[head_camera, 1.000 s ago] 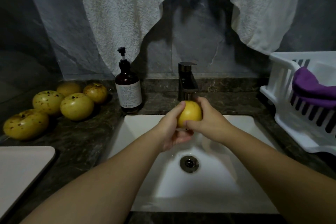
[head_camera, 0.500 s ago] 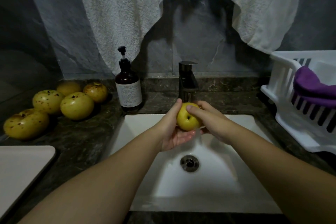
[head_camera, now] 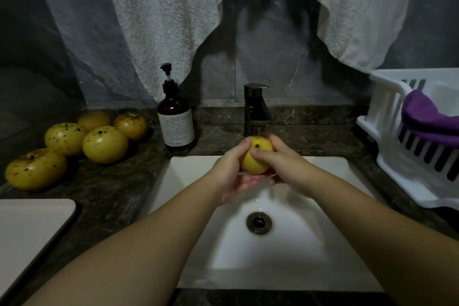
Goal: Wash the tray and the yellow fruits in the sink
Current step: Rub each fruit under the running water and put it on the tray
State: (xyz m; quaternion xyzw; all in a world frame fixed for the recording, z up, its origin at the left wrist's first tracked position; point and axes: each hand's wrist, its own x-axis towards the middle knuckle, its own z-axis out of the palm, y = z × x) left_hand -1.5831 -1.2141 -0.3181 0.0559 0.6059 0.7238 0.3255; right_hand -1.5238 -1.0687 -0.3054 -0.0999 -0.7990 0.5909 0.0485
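Lying at the far left on the dark marble counter: a pale tray, cut off by the frame edge. Sitting behind it in a loose cluster: five speckled yellow fruits, several touching one another. Standing just right of them, at the sink's back left corner: a brown pump bottle with a white label. Hanging above on the grey wall: two white towels.

Cupping a sixth yellow fruit from the left and beneath: the left hand, fingers curled round it, thumb tip pressing its upper left side. Clasping the same fruit from the right: the right hand, fingers wrapped over its front. Being held over the back of the white sink, directly under the spout of the dark faucet, with water running down onto it and off the palms. Sitting in the basin below: a round metal drain.

Resting at the far right on the counter: a white dish rack, holding a purple cloth draped over its slats.
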